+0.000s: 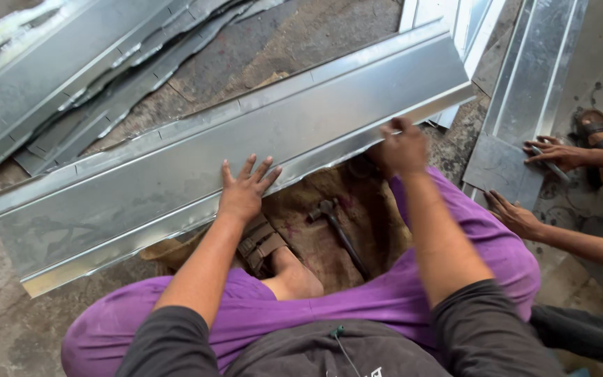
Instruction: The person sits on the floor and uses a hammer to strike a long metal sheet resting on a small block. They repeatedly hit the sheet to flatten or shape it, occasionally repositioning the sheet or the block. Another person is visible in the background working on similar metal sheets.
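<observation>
1. left hand lies flat, fingers spread, on the long metal sheet across the floor.
2. right hand clasps the sheet's near edge; fingertips hidden.
3. hammer partly hidden by the leg.

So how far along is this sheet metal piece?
Done: the long sheet already has folded edges along both sides. In hand: left hand lies flat on it, right hand grips its near edge. The hammer lies unused on the sacking.

Hammer, perhaps, on sacking
</observation>
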